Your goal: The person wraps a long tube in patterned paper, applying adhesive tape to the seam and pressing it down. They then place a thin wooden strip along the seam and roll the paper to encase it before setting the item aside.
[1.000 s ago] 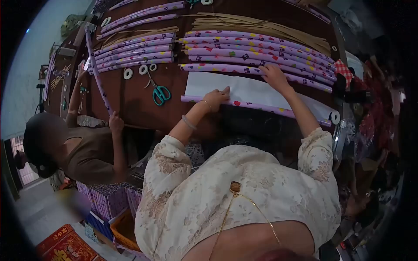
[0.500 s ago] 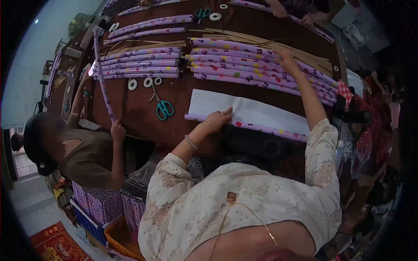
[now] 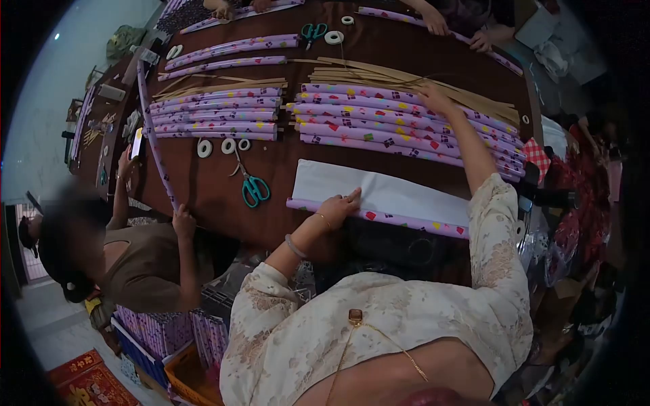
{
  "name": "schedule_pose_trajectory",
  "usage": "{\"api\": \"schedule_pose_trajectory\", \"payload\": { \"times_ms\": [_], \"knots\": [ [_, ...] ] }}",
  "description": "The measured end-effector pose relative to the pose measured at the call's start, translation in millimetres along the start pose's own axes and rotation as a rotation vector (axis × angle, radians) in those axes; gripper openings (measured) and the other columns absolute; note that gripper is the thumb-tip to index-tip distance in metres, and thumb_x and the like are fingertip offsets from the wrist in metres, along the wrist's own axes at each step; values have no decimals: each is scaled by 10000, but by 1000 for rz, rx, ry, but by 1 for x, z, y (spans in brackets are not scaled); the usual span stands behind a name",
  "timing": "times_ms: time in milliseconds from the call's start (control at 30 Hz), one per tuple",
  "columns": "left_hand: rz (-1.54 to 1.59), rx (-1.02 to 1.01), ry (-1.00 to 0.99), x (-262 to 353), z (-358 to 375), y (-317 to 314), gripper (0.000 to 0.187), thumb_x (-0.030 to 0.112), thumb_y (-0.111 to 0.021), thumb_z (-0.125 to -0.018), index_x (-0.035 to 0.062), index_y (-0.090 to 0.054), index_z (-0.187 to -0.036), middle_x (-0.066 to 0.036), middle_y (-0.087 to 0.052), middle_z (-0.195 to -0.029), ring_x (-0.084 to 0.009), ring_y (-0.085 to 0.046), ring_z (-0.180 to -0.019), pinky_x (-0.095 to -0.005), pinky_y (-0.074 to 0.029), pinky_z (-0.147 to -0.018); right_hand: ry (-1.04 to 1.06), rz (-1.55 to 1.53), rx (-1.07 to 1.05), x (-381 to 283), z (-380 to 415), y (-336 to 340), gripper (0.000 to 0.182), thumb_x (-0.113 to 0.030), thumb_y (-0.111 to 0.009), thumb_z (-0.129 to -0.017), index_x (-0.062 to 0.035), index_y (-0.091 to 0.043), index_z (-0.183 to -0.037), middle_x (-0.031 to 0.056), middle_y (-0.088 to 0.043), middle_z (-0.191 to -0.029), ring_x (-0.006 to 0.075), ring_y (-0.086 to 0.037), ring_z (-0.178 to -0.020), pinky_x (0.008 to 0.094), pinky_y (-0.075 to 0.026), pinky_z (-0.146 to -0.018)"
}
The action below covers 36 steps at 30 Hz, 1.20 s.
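My left hand (image 3: 340,208) presses down on a sheet of wrapping paper (image 3: 399,193), white side up, its fingers stretched out over the paper. The sheet's near edge shows a purple patterned strip (image 3: 413,222), lying toward me. My right hand (image 3: 437,100) reaches across the table, fingers extended, to where thin brown strips (image 3: 474,95) meet a row of purple patterned rolls (image 3: 379,118). Nothing shows in its grasp, though the fingertips are small in view. Teal-handled scissors (image 3: 255,191) lie left of the sheet, their blades beside white tape rolls (image 3: 229,145).
A co-worker (image 3: 145,264) at the left holds a long purple roll (image 3: 156,135) and a lit phone (image 3: 137,143). More rolls (image 3: 213,115) lie at the table's left. Other people's hands (image 3: 460,30) work across the brown table (image 3: 203,196). Crates (image 3: 186,372) stand below.
The view has tilted, so the table's contents sit lower. My left hand stays on the sheet; my right hand has shifted slightly along the strips. The co-worker's phone now shows more fully.
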<state>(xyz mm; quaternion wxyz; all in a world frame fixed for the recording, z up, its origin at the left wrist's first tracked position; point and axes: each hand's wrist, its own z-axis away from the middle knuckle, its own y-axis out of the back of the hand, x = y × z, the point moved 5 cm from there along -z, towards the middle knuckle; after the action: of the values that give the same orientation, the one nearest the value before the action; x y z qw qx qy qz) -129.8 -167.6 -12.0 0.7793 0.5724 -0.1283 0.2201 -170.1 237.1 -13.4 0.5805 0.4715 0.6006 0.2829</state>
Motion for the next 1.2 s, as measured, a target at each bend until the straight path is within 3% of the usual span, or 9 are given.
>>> {"api": "schedule_pose_trajectory", "payload": {
  "times_ms": [100,167,233,333,400,600,767,1000,1200],
  "knots": [
    [30,10,-13,-2,0,0,317,65,-520,-699,108,-537,-1012,-106,-262,-1399,-335,-573,-841,-378,-474,-772,-225,-19,171,-53,35,41,242,-230,-484,-851,-37,-589,-952,146,-571,-944,311,-538,-920,389,-430,-765],
    [17,-41,-13,-1,-1,0,360,45,-536,-679,117,-538,-1032,-114,-271,-1392,-336,-573,-836,-383,-472,-768,-204,-194,20,-129,88,60,215,-191,-517,-838,2,-572,-914,151,-574,-886,306,-552,-868,367,-424,-766],
    [-27,-25,-66,3,2,2,403,12,-551,-651,116,-536,-1040,-129,-276,-1384,-338,-572,-830,-390,-471,-764,-235,-264,-390,-186,162,58,254,-268,-573,-806,-52,-567,-939,127,-567,-886,305,-545,-876,379,-439,-726],
    [-13,-51,-99,0,2,1,438,-25,-549,-628,119,-532,-1042,-141,-282,-1376,-334,-571,-840,-391,-469,-763,-115,-12,-486,-180,262,36,343,-277,-647,-742,-49,-548,-978,116,-547,-921,306,-536,-881,379,-429,-769],
    [-18,-49,-126,-1,0,2,440,-29,-543,-629,121,-531,-1041,-141,-285,-1374,-332,-571,-845,-391,-468,-765,-353,61,-452,-150,308,29,413,-303,-677,-707,-64,-533,-1012,115,-526,-969,317,-517,-916,388,-428,-783],
    [-75,113,-218,-9,-19,14,365,1,-513,-674,134,-542,-1013,-123,-359,-1331,-321,-569,-859,-395,-468,-763,-240,108,-523,-135,317,24,314,-202,-659,-698,-35,-500,-911,134,-493,-966,336,-503,-893,413,-423,-749],
    [-262,494,-124,12,-10,75,184,59,-487,-735,131,-530,-899,-118,-504,-1112,-277,-571,-800,-367,-475,-702,-329,183,-143,-138,281,59,353,-116,-651,-681,-51,-410,-930,152,-475,-921,368,-511,-836,431,-441,-678],
    [-166,303,-3,-27,-19,23,312,121,-647,-653,119,-540,-946,-100,-579,-936,-296,-567,-836,-373,-464,-722,-238,100,-213,-112,283,7,373,-101,-676,-674,-31,-443,-957,157,-476,-973,361,-477,-921,428,-414,-784],
    [-55,234,107,-40,-17,14,392,228,-707,-650,135,-576,-1007,-146,-621,-789,-341,-595,-766,-430,-476,-663,-459,79,-339,-120,285,11,382,-174,-658,-729,-2,-534,-1047,192,-503,-1077,355,-456,-1040,412,-384,-884]
  ]
}}
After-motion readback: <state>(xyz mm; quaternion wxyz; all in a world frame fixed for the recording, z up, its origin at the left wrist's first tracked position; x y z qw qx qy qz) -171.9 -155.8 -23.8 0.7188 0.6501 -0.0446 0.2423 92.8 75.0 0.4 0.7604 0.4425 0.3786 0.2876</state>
